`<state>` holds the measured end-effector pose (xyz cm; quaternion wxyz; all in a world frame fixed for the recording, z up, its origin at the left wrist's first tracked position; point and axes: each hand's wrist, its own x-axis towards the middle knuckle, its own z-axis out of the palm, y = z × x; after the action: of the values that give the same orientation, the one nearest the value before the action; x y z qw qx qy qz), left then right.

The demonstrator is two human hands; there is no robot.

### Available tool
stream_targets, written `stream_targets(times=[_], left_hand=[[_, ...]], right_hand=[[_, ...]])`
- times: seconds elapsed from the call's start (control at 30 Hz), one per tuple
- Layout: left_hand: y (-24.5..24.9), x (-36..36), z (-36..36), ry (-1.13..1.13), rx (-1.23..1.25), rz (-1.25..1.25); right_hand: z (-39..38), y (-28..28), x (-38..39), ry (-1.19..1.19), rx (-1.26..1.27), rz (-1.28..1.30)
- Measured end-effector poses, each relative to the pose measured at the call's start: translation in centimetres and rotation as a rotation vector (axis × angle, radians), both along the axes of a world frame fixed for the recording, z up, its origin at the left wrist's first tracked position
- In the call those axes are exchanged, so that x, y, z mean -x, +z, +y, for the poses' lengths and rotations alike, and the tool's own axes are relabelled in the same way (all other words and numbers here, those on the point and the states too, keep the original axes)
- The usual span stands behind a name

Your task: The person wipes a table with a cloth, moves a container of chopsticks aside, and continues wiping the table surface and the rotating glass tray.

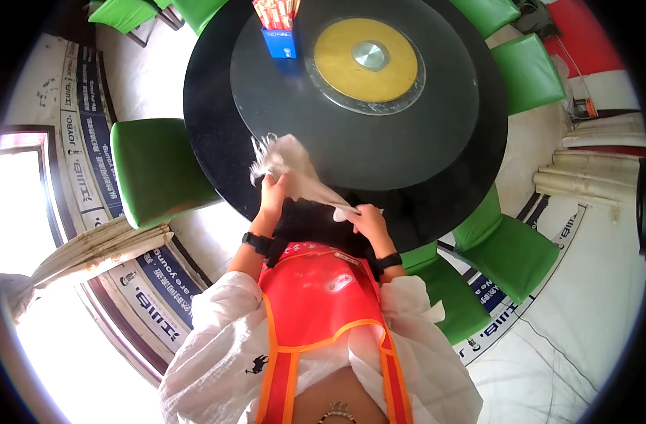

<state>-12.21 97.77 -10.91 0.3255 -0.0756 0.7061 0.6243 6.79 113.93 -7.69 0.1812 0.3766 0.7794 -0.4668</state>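
A whitish cloth [299, 164] with a frayed, fringed end is stretched between my two hands, over the near edge of the round black table [213, 106]. My left hand [274, 192] is closed on the cloth near its fringed end. At its other end, my right hand [369, 221] pinches a narrow, twisted part of it. The middle of the cloth hangs loosely bunched above the dark tabletop.
On the table's raised turntable [436, 113] stand a blue box [282, 44] of red-and-white packets and a yellow disc [337, 63] with a silver centre. Green chairs [156, 169] surround the table, several close to its edge. A curtain [100, 258] hangs at left.
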Motion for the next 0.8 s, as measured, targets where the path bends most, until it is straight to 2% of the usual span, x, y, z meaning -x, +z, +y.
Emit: stream_targets(times=[0.07,0.1,0.13,0.2,0.33,0.37,0.5,0.67,0.73,0.77,0.8], left_hand=[[-0.2,-0.1,-1.2,-0.192,0.044,-0.011],[0.4,-0.4,-1.6,-0.242,0.054,-0.056],[0.8,-0.7,-1.8,-0.248,0.054,-0.058],[1.1,-1.2,-2.2,-0.162,-0.013,-0.322],[1.4,0.6,-1.7,-0.261,0.001,-0.192],[4.7,0.9,-1.0,-0.296,-0.037,-0.169],[7.9,2.2,-2.2,-0.44,-0.127,-0.114],[6.5,1.3,-5.6,-0.619,-0.017,-0.244],[3.4,-0.2,-7.9,-0.654,-0.058,-0.456],[1.6,-1.1,-9.0,-0.653,-0.121,-0.5],[1.0,-2.1,-9.8,-0.572,-0.073,-0.596]], right_hand=[[0.0,-0.6,-2.6,-0.011,-0.018,-0.024],[-0.2,-1.5,-3.8,-0.017,-0.073,0.048],[-0.6,-2.0,-4.6,-0.021,-0.125,0.118],[-1.0,-3.3,-5.7,0.017,-0.219,0.113],[-0.1,0.5,-3.5,-0.132,-0.388,0.22],[0.3,2.1,-3.0,-0.143,-0.44,0.287],[0.4,7.3,-2.7,-0.12,-0.552,0.389],[-1.9,5.4,-5.5,-0.062,-0.428,0.29],[-3.1,1.1,-7.8,0.041,-0.249,0.189],[-3.4,-1.6,-9.0,0.107,-0.069,0.112],[-4.2,-4.0,-10.3,0.152,0.016,0.064]])
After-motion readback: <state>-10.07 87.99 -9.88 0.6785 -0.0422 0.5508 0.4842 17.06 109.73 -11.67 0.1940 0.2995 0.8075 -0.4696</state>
